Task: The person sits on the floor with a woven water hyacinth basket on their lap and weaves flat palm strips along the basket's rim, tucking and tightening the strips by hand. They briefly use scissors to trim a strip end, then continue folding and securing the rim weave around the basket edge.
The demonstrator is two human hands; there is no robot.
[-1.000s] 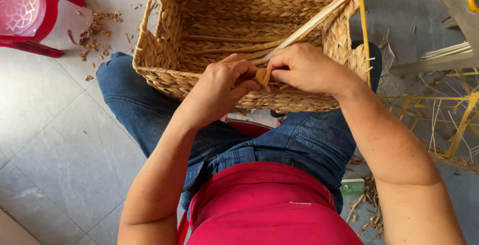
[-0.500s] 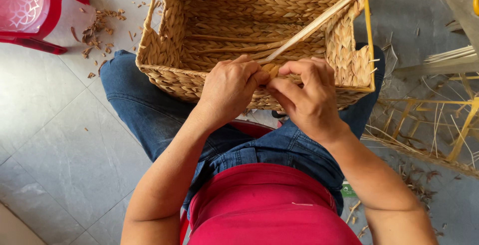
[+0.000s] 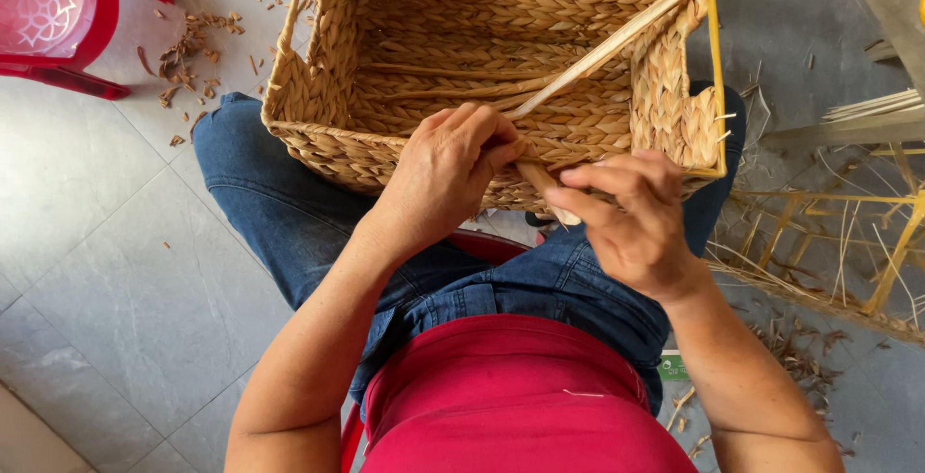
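Two hands at near rim of woven basket (image 3: 501,59) on lap: left hand (image 3: 448,170) grip closed pinching flat straw strand (image 3: 617,39) at rim, right hand (image 3: 631,213) fingers curled around strand's lower end.

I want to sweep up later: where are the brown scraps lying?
Head view, upper left: scraps on grey floor, between red chair and basket.

One woven basket (image 3: 462,68), two hands, one red plastic chair (image 3: 58,20), one yellow wire frame (image 3: 867,232).
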